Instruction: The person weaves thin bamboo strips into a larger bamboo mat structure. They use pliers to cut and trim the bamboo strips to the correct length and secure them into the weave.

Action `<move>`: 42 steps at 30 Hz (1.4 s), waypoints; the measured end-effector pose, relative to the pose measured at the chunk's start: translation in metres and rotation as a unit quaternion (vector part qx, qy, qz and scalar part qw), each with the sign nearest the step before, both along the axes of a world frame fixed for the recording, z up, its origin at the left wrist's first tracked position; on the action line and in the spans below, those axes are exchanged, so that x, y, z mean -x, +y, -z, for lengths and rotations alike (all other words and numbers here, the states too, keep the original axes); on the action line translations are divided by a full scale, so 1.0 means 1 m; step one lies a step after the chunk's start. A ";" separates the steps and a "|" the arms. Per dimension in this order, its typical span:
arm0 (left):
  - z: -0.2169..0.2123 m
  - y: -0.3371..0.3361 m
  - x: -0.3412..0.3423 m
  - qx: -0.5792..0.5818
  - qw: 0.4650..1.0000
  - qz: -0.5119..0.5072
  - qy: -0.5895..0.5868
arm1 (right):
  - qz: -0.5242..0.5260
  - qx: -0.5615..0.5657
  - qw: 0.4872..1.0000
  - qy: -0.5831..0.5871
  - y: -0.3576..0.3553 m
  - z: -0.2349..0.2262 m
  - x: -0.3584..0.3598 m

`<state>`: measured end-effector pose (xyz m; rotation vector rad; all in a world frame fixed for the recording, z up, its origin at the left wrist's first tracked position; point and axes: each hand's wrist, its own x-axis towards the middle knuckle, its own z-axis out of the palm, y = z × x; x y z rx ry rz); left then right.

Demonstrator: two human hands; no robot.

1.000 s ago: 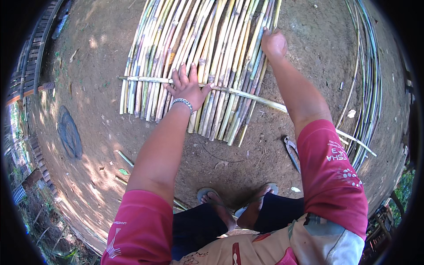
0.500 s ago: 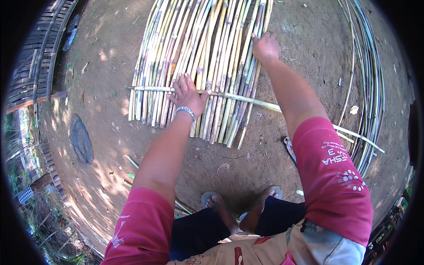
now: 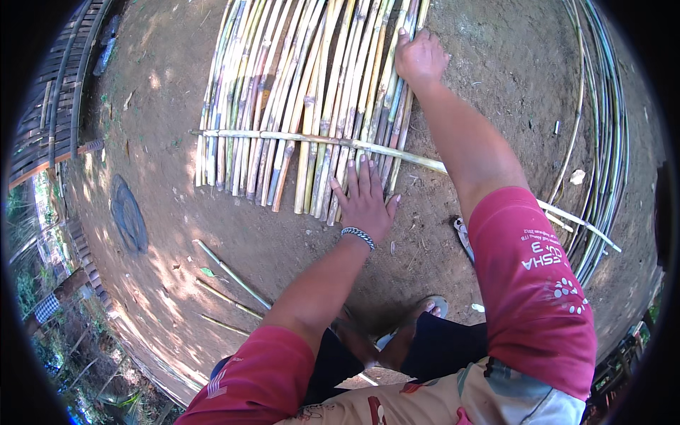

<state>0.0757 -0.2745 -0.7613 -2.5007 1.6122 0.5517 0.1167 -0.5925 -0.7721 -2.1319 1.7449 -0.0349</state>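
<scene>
A row of thin bamboo poles [image 3: 312,106] lies side by side on the ground, with one long crosspiece pole [image 3: 283,136] over them near their close ends. My left hand [image 3: 365,198] is open, palm down with fingers spread, over the near ends right of the middle. Its fingertips reach almost to the crosspiece. At the right edge of the row, farther off, my right hand [image 3: 423,58] is closed around the outermost poles, thumb lying along the top. Its curled fingers are partly hidden, so how many poles it grips is unclear.
A curved bundle of long thin poles [image 3: 605,127] lies at the right. Loose sticks [image 3: 234,273] rest near my left arm. Farther left are a dark round mesh-like thing [image 3: 129,214] and a slatted bamboo structure [image 3: 60,92]. A sandal [image 3: 464,237] lies by my right arm.
My left hand has come off the crosspiece and moved right and nearer, onto the near pole ends. My right hand stays at the right edge, slightly farther away in the picture.
</scene>
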 end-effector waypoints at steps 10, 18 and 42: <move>0.004 -0.001 0.005 0.012 1.000 -0.016 -0.018 | -0.076 -0.081 0.992 0.064 -0.013 -0.012 0.031; 0.008 -0.002 0.010 0.015 0.999 -0.022 -0.026 | -0.052 -0.107 0.993 -0.022 0.018 -0.014 0.070; -0.004 0.002 0.005 0.006 0.999 -0.038 0.023 | -0.100 -0.189 0.977 -0.014 0.131 -0.033 0.089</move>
